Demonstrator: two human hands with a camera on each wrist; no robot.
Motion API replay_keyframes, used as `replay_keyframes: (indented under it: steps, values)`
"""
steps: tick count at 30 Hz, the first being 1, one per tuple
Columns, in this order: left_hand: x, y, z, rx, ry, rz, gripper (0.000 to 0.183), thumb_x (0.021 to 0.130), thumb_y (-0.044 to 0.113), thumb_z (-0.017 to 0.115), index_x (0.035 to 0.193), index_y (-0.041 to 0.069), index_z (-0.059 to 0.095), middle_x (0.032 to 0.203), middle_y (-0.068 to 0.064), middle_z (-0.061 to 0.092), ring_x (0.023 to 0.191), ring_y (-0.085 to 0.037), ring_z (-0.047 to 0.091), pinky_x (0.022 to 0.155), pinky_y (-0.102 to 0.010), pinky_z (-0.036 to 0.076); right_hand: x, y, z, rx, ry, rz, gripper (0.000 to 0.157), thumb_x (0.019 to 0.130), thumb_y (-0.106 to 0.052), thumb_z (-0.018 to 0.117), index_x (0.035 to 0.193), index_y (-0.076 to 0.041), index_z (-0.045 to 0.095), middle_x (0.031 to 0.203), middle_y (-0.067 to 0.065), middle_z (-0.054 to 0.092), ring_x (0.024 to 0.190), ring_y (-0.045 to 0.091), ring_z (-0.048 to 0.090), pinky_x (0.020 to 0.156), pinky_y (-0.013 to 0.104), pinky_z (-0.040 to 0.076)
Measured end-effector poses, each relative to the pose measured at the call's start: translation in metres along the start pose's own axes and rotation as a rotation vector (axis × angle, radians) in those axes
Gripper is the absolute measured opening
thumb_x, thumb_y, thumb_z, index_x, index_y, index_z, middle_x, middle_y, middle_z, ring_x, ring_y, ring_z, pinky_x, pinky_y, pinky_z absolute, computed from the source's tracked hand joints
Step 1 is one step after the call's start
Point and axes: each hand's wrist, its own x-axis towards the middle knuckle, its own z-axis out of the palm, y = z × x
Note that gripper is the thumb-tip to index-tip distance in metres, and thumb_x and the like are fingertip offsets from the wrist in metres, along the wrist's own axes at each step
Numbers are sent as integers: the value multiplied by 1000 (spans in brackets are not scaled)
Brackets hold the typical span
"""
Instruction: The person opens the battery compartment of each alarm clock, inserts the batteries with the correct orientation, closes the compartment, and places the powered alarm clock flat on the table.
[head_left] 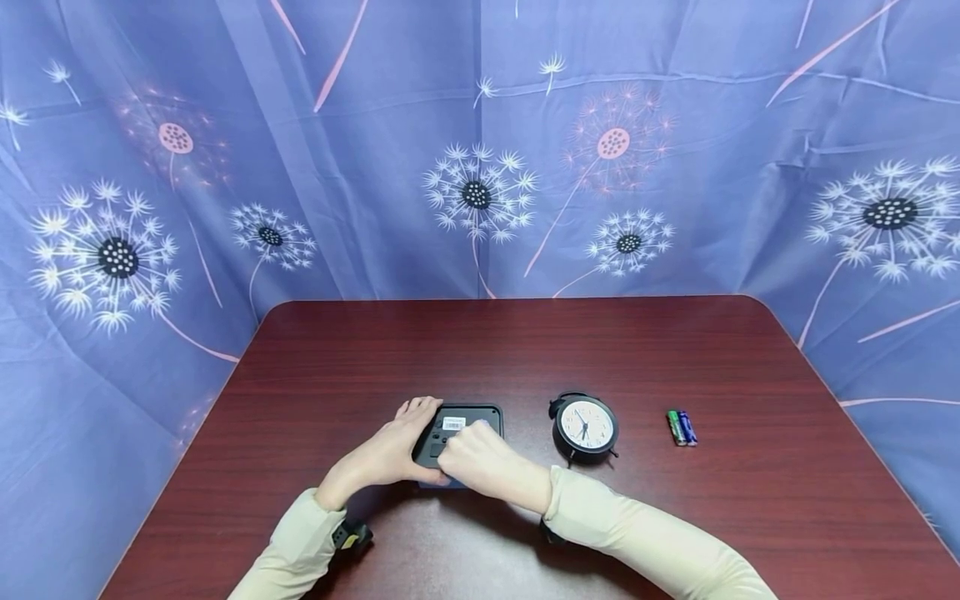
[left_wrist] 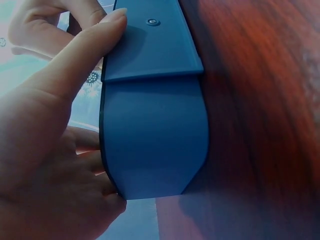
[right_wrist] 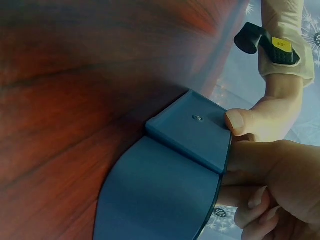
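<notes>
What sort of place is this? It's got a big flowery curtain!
Probably an indoor spot set up for filming hands at work. A flowery curtain hangs behind and beside a brown table, and a small camera is strapped on the person's left wrist.

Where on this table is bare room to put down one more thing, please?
The table is bare along its far edge, behind the box and the clock, and from the batteries to the right edge. A narrower gap lies between clock and batteries. It is crowded around the box, with left hand and right hand there.
</notes>
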Motion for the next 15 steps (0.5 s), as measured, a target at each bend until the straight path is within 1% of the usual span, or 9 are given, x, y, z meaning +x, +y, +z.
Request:
replay_keyframes:
  steps: [4,8,15]
  values:
    - [0,-1,1,11,3,3,105,65,44,85,140,-13,36,137,-21,47,129,-34,42,112,-58,29,0,0,0,19,-24,10,16,74,-26,70,59,-30,64,57,-13,61,47,7,52,41,24,41]
    - [0,-2,1,1,-9,-4,107,66,44,84,141,-13,34,140,-22,45,131,-34,40,113,-58,27,0,2,0,36,-38,9,15,75,-26,70,61,-30,65,58,-12,62,48,7,53,42,24,42]
    - [-1,-3,1,-6,-37,-20,110,67,45,84,143,-14,31,145,-27,39,136,-38,36,114,-59,24,-1,7,-2,71,-33,22,15,74,-24,71,62,-29,65,57,-10,62,47,7,53,41,24,42]
